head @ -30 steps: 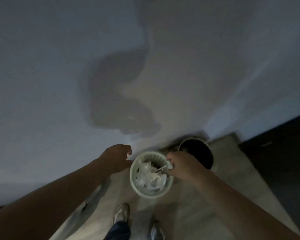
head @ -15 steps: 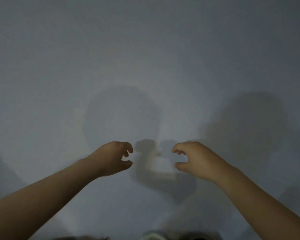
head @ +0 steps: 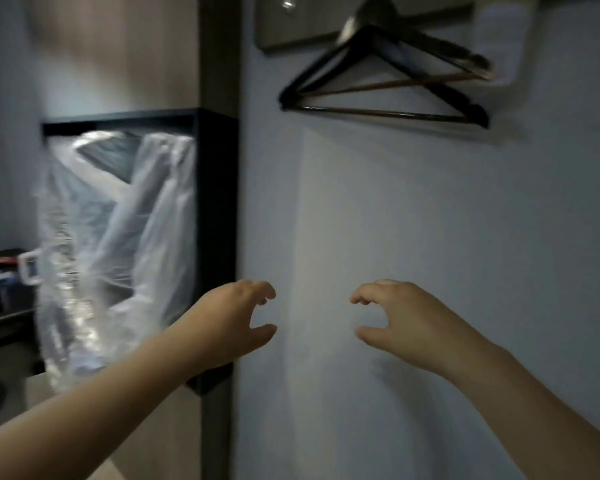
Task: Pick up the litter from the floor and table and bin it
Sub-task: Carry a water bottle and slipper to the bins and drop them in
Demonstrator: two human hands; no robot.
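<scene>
My left hand (head: 236,320) and my right hand (head: 395,320) are held out side by side in front of a pale wall, palms facing each other. The fingers of both are loosely curled and hold nothing. No bin and no litter shows in the head view.
Two dark clothes hangers (head: 385,81) hang on the wall (head: 430,220) above my right hand. To the left stands a black-framed open unit (head: 215,237) with a clear plastic bag (head: 111,244) hanging in it. A dark table edge with small items (head: 0,271) lies at far left.
The view has swung up from the bin on the floor to the wall and hangers. My right hand let go of the litter over the bin; both hands now hang empty in the air.
</scene>
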